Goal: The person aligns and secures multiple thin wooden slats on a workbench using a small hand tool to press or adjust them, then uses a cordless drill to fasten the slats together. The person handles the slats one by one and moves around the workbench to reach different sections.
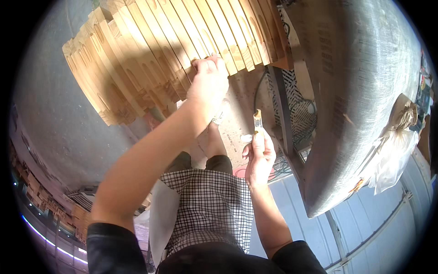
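A: Left hand (209, 84)?
B: Reaching up, fingers curled over the lower end of one wooden slat (200, 50) in the fanned stack of slats (150, 50) — closed on its edge, knuckles toward camera.
A: Right hand (260, 157)?
B: Lower and right of the left, closed around a small brush (258, 119) — bristle tip pointing up, just above the thumb.
A: Around the grips?
B: Big grey woven sack (360, 91) well right of the brush, tied neck at its far end. Checked apron (210, 205) below both hands. Stack sits above the left hand, touching its fingers.
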{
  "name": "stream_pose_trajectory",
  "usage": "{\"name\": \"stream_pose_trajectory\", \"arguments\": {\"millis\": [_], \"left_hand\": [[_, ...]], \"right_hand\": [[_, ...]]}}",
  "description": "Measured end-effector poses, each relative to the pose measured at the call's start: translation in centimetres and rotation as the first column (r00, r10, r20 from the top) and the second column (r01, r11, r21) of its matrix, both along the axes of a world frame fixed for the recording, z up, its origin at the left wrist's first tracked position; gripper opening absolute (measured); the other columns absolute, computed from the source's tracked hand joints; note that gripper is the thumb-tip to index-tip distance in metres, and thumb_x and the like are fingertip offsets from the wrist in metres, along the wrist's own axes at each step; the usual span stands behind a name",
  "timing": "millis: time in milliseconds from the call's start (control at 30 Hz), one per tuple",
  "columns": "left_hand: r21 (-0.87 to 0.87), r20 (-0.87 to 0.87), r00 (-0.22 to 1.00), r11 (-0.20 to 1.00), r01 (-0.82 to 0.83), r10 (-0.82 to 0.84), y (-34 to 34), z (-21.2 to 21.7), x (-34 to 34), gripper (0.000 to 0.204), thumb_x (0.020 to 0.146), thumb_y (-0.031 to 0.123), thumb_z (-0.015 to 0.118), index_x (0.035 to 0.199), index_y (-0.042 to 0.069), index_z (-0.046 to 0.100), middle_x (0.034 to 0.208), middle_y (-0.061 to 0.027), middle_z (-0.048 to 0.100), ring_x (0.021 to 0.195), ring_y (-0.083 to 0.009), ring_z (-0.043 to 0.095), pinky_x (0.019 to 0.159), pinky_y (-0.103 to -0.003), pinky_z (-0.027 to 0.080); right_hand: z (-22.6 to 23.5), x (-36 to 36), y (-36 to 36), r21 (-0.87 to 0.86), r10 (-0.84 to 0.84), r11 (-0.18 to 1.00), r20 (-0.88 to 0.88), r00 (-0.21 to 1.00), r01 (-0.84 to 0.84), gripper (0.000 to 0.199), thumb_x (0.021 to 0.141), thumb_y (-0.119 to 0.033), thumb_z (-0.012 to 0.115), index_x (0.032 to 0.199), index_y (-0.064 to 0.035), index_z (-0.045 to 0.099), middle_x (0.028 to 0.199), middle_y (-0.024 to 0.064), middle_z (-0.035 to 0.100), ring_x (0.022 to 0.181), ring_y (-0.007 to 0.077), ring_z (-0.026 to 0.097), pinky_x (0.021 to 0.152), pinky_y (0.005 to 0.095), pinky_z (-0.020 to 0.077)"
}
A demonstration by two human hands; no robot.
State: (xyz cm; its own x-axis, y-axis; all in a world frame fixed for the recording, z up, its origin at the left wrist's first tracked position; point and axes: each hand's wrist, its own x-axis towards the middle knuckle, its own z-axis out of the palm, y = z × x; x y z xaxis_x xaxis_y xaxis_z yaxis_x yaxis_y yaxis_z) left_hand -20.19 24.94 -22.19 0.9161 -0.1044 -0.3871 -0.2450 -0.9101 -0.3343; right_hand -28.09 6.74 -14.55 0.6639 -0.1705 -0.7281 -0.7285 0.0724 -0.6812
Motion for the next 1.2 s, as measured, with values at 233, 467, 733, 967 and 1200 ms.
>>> {"name": "stream_pose_trajectory", "arguments": {"millis": [233, 467, 733, 967, 1200], "left_hand": [[-0.579, 0.169, 0.967, 0.774, 0.256, -0.193, 6.7, -0.1, 0.9, 0.04, 0.081, 0.018, 0.068, 0.113, -0.005, 0.063, 0.106, -0.0105, 0.061, 0.097, -0.0237, 0.058, 0.09, -0.032, 0.046], [-0.847, -0.101, 0.989, 0.531, -0.029, -0.108, 10.3, 0.5, 3.3, 0.048, 0.078, 0.017, 0.077, 0.121, 0.0, 0.063, 0.127, -0.0127, 0.059, 0.117, -0.0311, 0.055, 0.101, -0.04, 0.047], [-0.894, -0.018, 0.961, 0.425, -0.14, 0.277, 10.3, 0.0, 0.2, 0.075, 0.075, 0.014, 0.079, 0.144, 0.009, 0.049, 0.134, -0.0101, 0.054, 0.126, -0.0319, 0.051, 0.108, -0.042, 0.042], [-0.763, 0.184, 0.978, 0.641, 0.081, 0.096, 9.5, -0.3, 0.0, 0.076, 0.079, 0.037, 0.076, 0.144, 0.006, 0.051, 0.127, -0.0082, 0.056, 0.115, -0.0276, 0.052, 0.108, -0.042, 0.039], [-0.434, 0.175, 0.984, 0.895, 0.106, -0.032, 7.0, 0.0, 0.1, 0.07, 0.081, 0.044, 0.074, 0.134, 0.003, 0.054, 0.123, -0.0074, 0.055, 0.11, -0.0242, 0.052, 0.109, -0.044, 0.038]], "right_hand": [[-0.6, 3.5, 3.1, -0.09, 0.187, 0.98, 0.086, 0.979, -0.18, 0.032, 0.105, -0.017, 0.059, 0.13, 0.0022, 0.062, 0.081, 0.0002, 0.062, 0.061, 0.0061, 0.053, 0.056, 0.0217, 0.0434], [-2.7, 7.7, 7.5, -0.434, 0.547, 0.782, 0.135, 0.826, -0.447, 0.035, 0.106, -0.022, 0.05, 0.128, 0.0021, 0.064, 0.097, 0.0157, 0.07, 0.084, 0.0203, 0.067, 0.08, 0.0325, 0.053], [-3.8, 9.1, 9.9, -0.602, 0.691, 0.649, 0.21, 0.692, -0.465, 0.03, 0.103, -0.019, 0.054, 0.124, -0.0026, 0.067, 0.104, 0.0239, 0.07, 0.096, 0.0385, 0.069, 0.086, 0.0429, 0.0549], [-3.4, 8.6, 9.8, -0.618, 0.669, 0.639, 0.153, 0.727, -0.458, 0.031, 0.103, -0.019, 0.052, 0.124, -0.0004, 0.067, 0.113, 0.024, 0.071, 0.104, 0.0377, 0.069, 0.092, 0.041, 0.0545], [-2.6, 7.0, 8.2, -0.46, 0.515, 0.788, 0.128, 0.847, -0.409, 0.035, 0.106, -0.02, 0.052, 0.129, 0.0036, 0.064, 0.121, 0.0199, 0.071, 0.114, 0.0245, 0.067, 0.101, 0.0337, 0.0487]]}}
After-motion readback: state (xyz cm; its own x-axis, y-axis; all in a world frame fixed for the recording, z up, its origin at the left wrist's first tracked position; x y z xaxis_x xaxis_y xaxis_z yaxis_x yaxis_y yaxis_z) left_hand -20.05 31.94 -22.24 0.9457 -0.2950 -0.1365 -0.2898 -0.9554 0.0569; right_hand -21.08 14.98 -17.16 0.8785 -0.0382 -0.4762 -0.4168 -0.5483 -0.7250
